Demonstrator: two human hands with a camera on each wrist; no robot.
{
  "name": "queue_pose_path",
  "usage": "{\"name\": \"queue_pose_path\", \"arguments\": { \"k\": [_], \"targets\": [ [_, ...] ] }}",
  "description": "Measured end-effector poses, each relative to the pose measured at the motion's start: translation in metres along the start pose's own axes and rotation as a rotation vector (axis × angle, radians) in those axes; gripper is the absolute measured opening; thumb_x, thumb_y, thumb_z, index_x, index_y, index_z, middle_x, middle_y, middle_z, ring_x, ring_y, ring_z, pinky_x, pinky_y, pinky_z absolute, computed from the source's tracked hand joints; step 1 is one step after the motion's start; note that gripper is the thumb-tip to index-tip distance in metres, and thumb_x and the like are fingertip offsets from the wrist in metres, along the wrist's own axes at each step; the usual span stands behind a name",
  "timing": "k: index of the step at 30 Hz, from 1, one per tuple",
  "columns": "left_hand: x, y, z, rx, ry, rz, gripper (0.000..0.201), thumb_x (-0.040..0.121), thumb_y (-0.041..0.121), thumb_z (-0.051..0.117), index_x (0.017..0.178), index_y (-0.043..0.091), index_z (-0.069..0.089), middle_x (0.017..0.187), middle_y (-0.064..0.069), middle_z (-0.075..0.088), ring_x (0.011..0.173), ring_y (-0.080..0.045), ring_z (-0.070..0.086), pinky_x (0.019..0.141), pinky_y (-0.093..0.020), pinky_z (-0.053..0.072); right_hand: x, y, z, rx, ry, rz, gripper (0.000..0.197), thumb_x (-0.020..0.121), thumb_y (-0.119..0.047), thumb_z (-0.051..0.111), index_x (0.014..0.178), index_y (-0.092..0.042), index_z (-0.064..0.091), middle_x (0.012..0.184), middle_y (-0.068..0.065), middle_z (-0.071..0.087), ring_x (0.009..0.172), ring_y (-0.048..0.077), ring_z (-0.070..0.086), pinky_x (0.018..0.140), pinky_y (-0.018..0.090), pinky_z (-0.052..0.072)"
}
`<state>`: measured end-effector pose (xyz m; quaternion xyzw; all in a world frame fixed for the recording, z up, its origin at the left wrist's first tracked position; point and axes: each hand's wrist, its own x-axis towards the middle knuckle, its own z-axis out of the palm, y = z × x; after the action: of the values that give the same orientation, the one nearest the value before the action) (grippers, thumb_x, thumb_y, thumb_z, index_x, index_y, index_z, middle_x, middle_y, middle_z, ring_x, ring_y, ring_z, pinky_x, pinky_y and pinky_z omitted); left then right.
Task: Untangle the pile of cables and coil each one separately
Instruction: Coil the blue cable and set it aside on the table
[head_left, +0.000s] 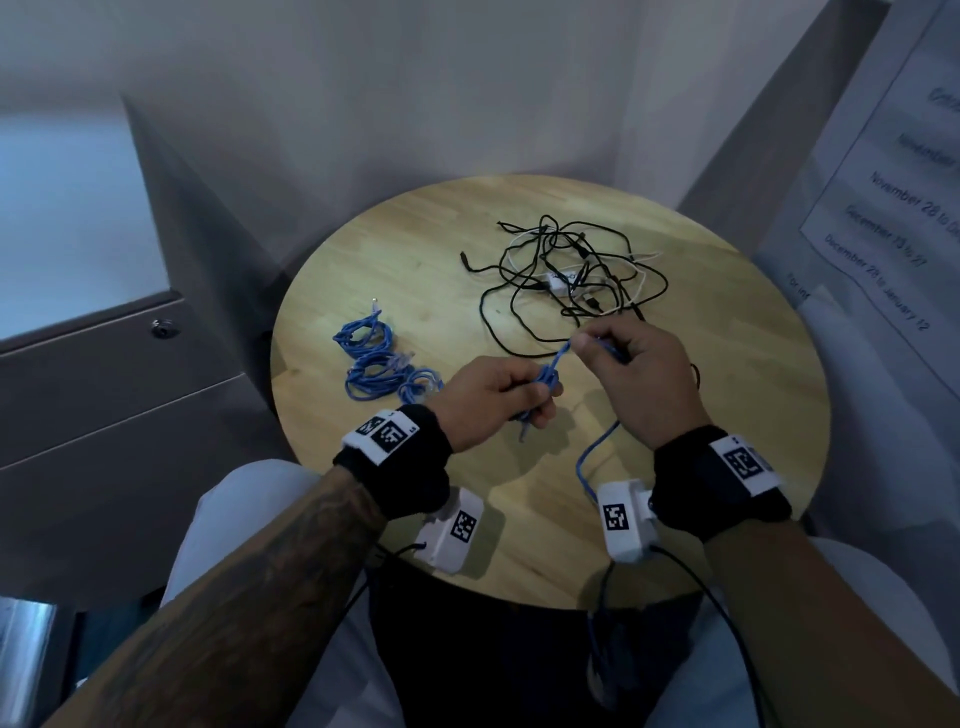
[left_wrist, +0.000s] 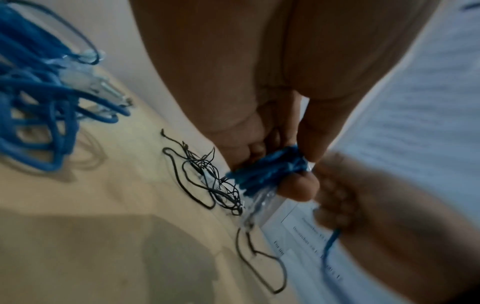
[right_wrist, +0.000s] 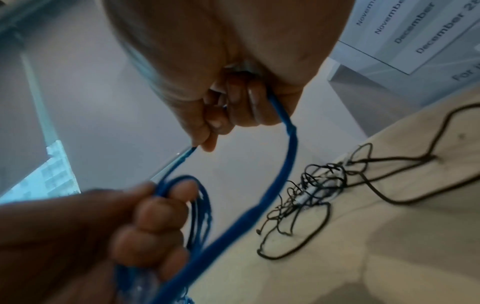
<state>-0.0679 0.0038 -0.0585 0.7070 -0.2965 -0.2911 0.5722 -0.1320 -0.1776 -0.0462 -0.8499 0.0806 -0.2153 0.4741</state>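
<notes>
Coiling blue cable (head_left: 549, 375), both hands

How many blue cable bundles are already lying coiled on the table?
3, clustered left of the left hand: a far coil, a middle coil, a nearest coil. They overlap, so another may be hidden.

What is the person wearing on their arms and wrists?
Each wrist has a black band carrying a white strip printed with black square code markers. A small white camera box with its own marker hangs under each wrist, trailing a thin black cable. The left forearm is bare and tattooed. No sleeves or gloves.
</notes>
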Motion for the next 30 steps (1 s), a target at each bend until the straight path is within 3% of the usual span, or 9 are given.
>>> {"name": "queue_pose_path", "arguments": {
  "k": [5, 9, 12, 14, 18, 20, 23, 26, 30],
  "targets": [
    [0.002, 0.004, -0.01, -0.586, -0.039, -0.063, 0.02, 0.1, 0.004, 0.044, 0.106, -0.007, 0.059, 0.079, -0.008, 0.057, 0.069, -0.018, 0.055, 0.074, -0.03, 0.05, -0.001, 0.005, 0.015, 0.055, -0.077, 0.09, 0.014, 0.1, -0.017, 0.059, 0.101, -0.015, 0.073, 0.085, -0.014, 0.067, 0.076, -0.009, 0.058, 0.067, 0.007, 0.042],
    [0.006, 0.002, -0.018, -1.019, 0.06, -0.07, 0.022, 0.099, 0.011, 0.042, 0.107, -0.002, 0.058, 0.078, -0.003, 0.061, 0.07, -0.013, 0.06, 0.089, -0.031, 0.055, -0.024, 0.002, 0.046, 0.039, -0.284, 0.132, 0.019, 0.104, -0.018, 0.048, 0.107, -0.024, 0.066, 0.076, -0.002, 0.065, 0.061, 0.009, 0.058, 0.059, 0.035, 0.054],
    [0.007, 0.002, -0.026, -1.107, 0.17, -0.061, 0.022, 0.101, 0.013, 0.039, 0.107, 0.0, 0.056, 0.077, -0.003, 0.062, 0.072, -0.012, 0.063, 0.086, -0.027, 0.056, -0.035, -0.004, 0.057, 0.038, -0.403, 0.191, 0.017, 0.105, -0.022, 0.045, 0.101, -0.017, 0.06, 0.073, 0.003, 0.065, 0.051, 0.019, 0.056, 0.054, 0.049, 0.056],
    [0.007, 0.002, -0.03, -1.107, 0.257, -0.04, 0.021, 0.102, 0.012, 0.037, 0.103, 0.001, 0.056, 0.076, -0.002, 0.064, 0.07, -0.012, 0.064, 0.079, -0.025, 0.057, -0.037, -0.008, 0.057, 0.076, -0.485, 0.232, 0.016, 0.105, -0.019, 0.047, 0.111, -0.019, 0.061, 0.07, 0.001, 0.066, 0.048, 0.019, 0.055, 0.049, 0.041, 0.051],
    [0.012, -0.004, -0.034, -0.968, 0.439, -0.018, 0.022, 0.104, 0.012, 0.039, 0.097, 0.002, 0.057, 0.078, -0.004, 0.063, 0.074, -0.016, 0.062, 0.079, -0.025, 0.055, -0.039, -0.014, 0.048, -0.061, -0.583, 0.127, 0.016, 0.104, -0.025, 0.051, 0.099, -0.025, 0.066, 0.064, -0.004, 0.064, 0.049, 0.008, 0.051, 0.055, 0.031, 0.046],
    [0.011, -0.008, -0.029, -0.768, 0.516, -0.003, 0.019, 0.102, 0.009, 0.045, 0.103, -0.003, 0.06, 0.084, -0.008, 0.062, 0.079, -0.02, 0.061, 0.079, -0.027, 0.055, -0.039, -0.019, 0.043, -0.094, -0.578, 0.071, 0.027, 0.102, -0.029, 0.054, 0.077, -0.023, 0.063, 0.06, -0.003, 0.061, 0.052, 0.009, 0.051, 0.059, 0.035, 0.046],
    [0.008, -0.01, -0.016, -0.332, 0.544, 0.032, 0.019, 0.098, 0.006, 0.053, 0.106, -0.007, 0.066, 0.083, -0.009, 0.067, 0.076, -0.016, 0.065, 0.077, -0.026, 0.055, -0.038, -0.025, 0.034, 0.039, -0.536, 0.128, 0.024, 0.098, -0.023, 0.062, 0.079, -0.01, 0.068, 0.056, 0.002, 0.058, 0.05, 0.015, 0.05, 0.054, 0.03, 0.045],
    [0.007, -0.01, -0.012, -0.004, 0.433, 0.085, 0.016, 0.097, 0.007, 0.056, 0.094, 0.001, 0.07, 0.077, -0.005, 0.067, 0.069, -0.009, 0.061, 0.071, -0.023, 0.053, -0.036, -0.028, 0.024, 0.157, -0.475, 0.163, 0.016, 0.096, -0.013, 0.064, 0.087, -0.003, 0.071, 0.059, 0.008, 0.059, 0.053, 0.028, 0.055, 0.055, 0.029, 0.048],
    [-0.001, -0.005, -0.005, 0.078, 0.202, 0.015, 0.032, 0.104, 0.017, 0.044, 0.095, -0.004, 0.067, 0.077, -0.009, 0.065, 0.071, -0.017, 0.056, 0.069, -0.029, 0.047, -0.022, -0.022, 0.012, 0.069, -0.269, 0.023, 0.01, 0.092, -0.009, 0.068, 0.086, -0.011, 0.076, 0.065, -0.008, 0.066, 0.059, 0.003, 0.057, 0.061, 0.02, 0.046]
  ]
}}
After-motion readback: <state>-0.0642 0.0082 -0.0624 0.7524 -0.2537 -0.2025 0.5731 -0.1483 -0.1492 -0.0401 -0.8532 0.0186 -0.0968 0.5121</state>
